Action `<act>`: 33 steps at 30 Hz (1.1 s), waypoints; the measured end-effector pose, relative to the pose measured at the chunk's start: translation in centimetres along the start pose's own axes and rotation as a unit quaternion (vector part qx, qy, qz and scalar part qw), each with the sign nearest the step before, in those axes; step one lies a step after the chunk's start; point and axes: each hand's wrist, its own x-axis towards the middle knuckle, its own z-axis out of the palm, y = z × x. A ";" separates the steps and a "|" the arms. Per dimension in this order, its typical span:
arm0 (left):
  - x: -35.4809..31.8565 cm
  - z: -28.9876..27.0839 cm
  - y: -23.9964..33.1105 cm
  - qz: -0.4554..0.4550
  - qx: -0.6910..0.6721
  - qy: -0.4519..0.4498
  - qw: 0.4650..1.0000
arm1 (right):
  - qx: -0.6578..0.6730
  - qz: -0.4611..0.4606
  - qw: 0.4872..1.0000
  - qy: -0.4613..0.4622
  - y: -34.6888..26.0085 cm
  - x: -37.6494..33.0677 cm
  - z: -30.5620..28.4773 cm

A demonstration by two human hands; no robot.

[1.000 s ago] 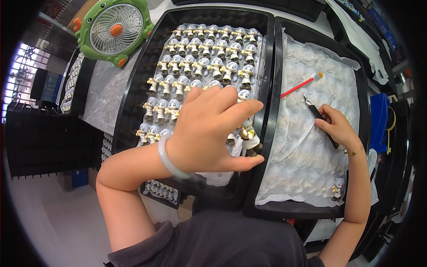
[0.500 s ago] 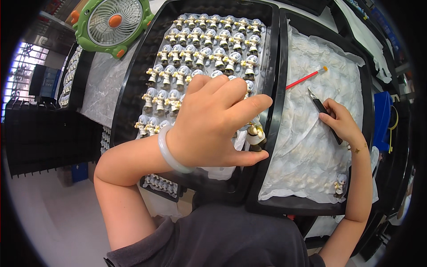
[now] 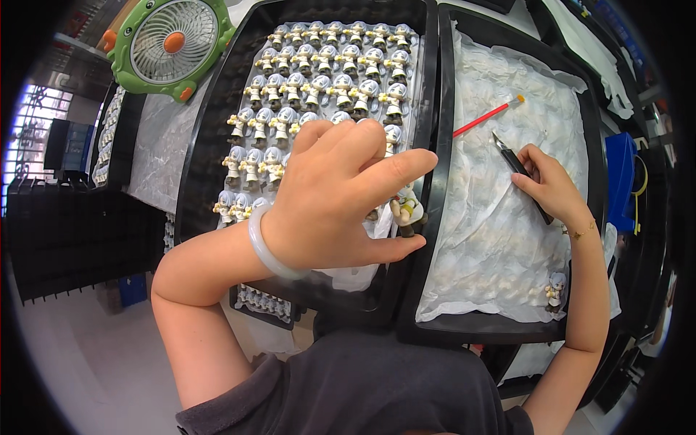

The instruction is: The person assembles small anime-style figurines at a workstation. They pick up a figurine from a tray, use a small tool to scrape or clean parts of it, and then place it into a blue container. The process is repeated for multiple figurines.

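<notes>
My left hand (image 3: 330,196), with a pale bangle at its wrist, grips a small figurine (image 3: 410,212) between thumb and fingers. The figurine has a white outfit and dark feet; my fingers hide part of it. It is held over the black edge between two trays. In my right hand (image 3: 547,181) is a craft knife (image 3: 510,155) with a black handle, its metal tip pointing up and left. That hand is over white tissue paper (image 3: 493,239) lining the right tray. Another figurine (image 3: 556,293) lies on the paper's near right corner.
Rows of similar grey-haired figurines (image 3: 316,90) fill the left black tray (image 3: 201,163). A red brush (image 3: 482,119) lies on the tissue. At the far left stands a green fan (image 3: 172,43) on a grey surface (image 3: 156,145). A blue bin (image 3: 619,181) is beyond the right tray.
The whole view has shifted slightly, so the trays and fan appear further left. The figurine in my left hand looks slightly turned. Both hands keep their holds.
</notes>
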 end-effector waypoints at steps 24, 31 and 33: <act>5.6 0.9 4.9 0.258 0.022 0.004 0.966 | 0.138 -0.361 0.920 0.061 -7.5 -8.9 -1.3; 9.5 3.6 7.0 0.193 0.036 -0.142 0.970 | 0.079 -0.186 0.948 0.244 2.5 -24.0 -9.7; 9.3 4.9 6.4 0.150 0.027 -0.186 0.971 | 0.193 -0.017 0.935 0.297 6.5 -31.1 -9.3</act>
